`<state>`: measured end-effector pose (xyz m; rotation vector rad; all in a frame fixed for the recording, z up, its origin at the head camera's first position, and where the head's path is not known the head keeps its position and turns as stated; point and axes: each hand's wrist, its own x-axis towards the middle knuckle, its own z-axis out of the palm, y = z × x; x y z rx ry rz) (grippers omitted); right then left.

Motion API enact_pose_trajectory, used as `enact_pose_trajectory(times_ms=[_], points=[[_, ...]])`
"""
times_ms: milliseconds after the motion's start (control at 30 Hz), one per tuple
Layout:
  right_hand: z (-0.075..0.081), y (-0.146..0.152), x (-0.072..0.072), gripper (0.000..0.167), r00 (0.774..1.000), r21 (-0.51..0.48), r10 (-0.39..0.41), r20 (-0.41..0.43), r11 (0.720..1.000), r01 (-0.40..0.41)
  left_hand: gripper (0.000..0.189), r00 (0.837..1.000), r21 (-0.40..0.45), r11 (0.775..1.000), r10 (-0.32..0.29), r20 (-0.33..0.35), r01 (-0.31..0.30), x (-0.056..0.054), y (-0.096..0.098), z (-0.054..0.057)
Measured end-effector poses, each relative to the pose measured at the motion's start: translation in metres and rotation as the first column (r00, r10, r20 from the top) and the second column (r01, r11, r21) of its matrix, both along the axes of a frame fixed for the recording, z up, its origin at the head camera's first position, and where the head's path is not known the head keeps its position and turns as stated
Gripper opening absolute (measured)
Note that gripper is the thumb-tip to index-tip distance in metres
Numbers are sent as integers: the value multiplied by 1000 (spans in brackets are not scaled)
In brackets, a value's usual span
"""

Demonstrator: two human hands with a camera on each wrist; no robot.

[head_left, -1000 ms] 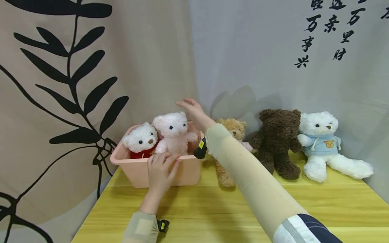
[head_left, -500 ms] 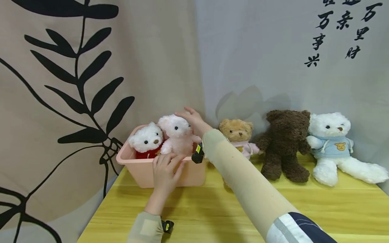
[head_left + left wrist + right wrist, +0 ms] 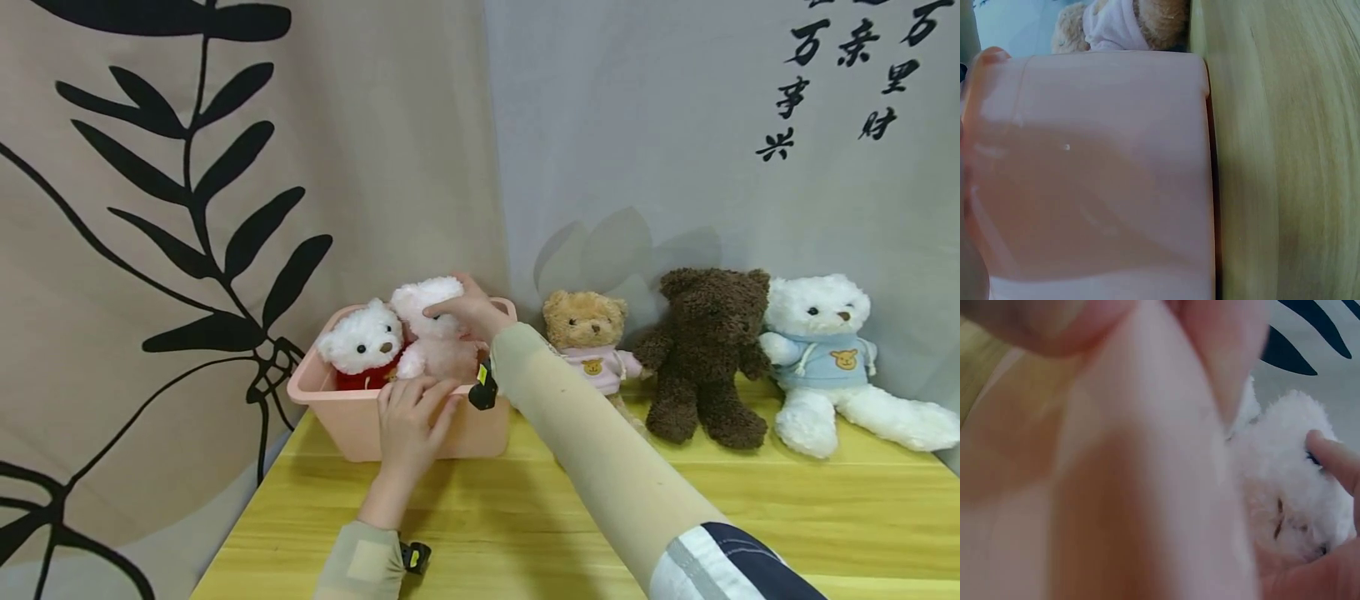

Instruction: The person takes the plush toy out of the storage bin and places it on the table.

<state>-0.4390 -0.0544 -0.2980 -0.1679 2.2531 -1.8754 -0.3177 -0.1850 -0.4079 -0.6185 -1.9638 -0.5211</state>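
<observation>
A pink plastic bin (image 3: 476, 433) stands on the wooden table; its wall (image 3: 1104, 181) fills much of the left wrist view. My left hand (image 3: 408, 421) holds its front rim, fingers over the edge. Inside, a pale pink teddy bear (image 3: 435, 358) sits upright at the right. My right hand (image 3: 476, 308) grips this bear's head from the side, with the thumb across its face near one eye and the fingers behind. The right wrist view shows the thumb (image 3: 1335, 459) on the fluffy head (image 3: 1285, 450). Beside it in the bin is a white teddy bear (image 3: 362, 337) in red.
Right of the bin, a tan bear (image 3: 585, 321) in a pink top, a dark brown bear (image 3: 705, 358) and a white bear (image 3: 821, 362) in a blue hoodie sit in a row on the table (image 3: 495, 517). A printed curtain (image 3: 390, 150) hangs behind.
My right hand has come down from above the pink bear onto its head and now grips it. My left hand stays on the bin's rim. The head view has shifted slightly.
</observation>
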Motion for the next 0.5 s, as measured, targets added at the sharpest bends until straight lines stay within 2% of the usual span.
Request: enact_pose_trajectory(times_ms=[67, 233, 333, 500], points=[[0, -1, -2, 89, 999, -25, -24, -22, 999, 24, 33, 1000, 0, 1000, -3, -7, 3, -1, 1, 0], [7, 3, -4, 87, 993, -8, -85, -84, 996, 85, 34, 999, 3, 1000, -3, -35, 3, -2, 3, -3], [16, 7, -3, 91, 988, -48, -97, -118, 995, 92, 33, 999, 5, 1000, -2, -54, 2, -2, 3, -4], [41, 12, 1, 94, 978, -141, -135, -156, 983, 113, 31, 999, 11, 1000, 2, -50, -1, -3, 1, -4]])
